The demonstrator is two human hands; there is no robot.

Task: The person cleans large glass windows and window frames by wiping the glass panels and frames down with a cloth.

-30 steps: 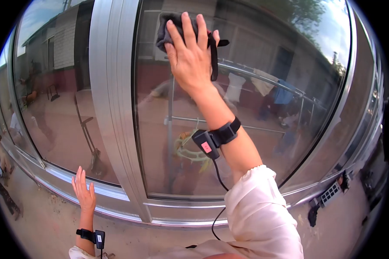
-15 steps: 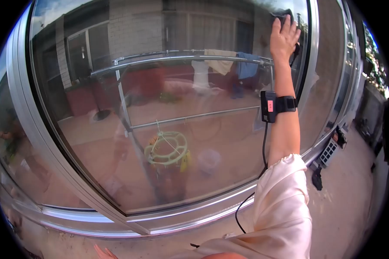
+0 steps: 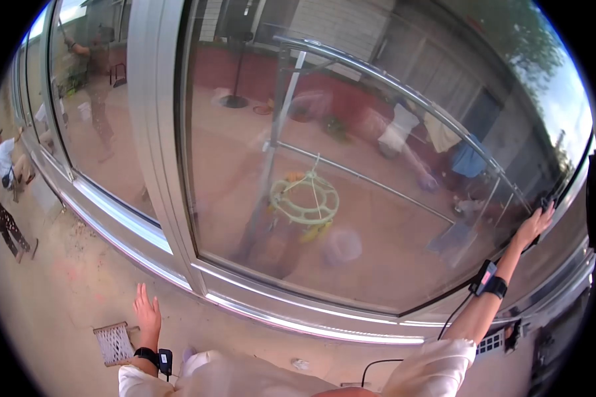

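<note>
With fingers slightly parted, the right hand [image 3: 535, 226] holds a mostly hidden dark cloth [image 3: 544, 202] against the window pane [image 3: 377, 264] at its right edge, while the left hand [image 3: 147, 313] is open and empty.

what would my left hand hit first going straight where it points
The left hand would probably meet the window frame's bottom rail first, though depth is unclear in this view.

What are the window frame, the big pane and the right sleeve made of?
The window frame looks like bare metal, probably aluminium: silvery grey with bright highlights. The big pane seems to be smooth, glossy glass, showing sky reflections. The right sleeve is pale, loosely folded cloth, softly sheened, perhaps satin.
</note>
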